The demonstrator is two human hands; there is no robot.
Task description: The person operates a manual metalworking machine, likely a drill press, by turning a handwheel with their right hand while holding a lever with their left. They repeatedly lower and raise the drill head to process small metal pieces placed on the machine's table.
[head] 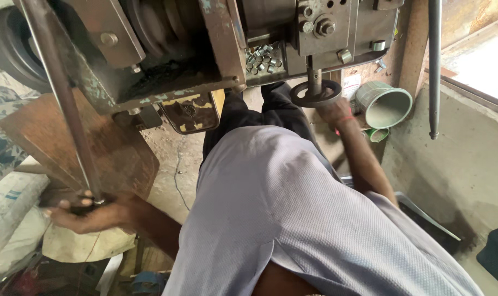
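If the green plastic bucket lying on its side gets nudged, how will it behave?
The green plastic bucket lies tipped over, mouth open, so it would likely roll. It appears thin-walled and empty, so probably light. The right hand is close enough to bump it.

A long, dark steel lever rod (62, 98) slants downward from the machine's top left corner; a small black iron handwheel (315, 93) hangs horizontal under its right edge.
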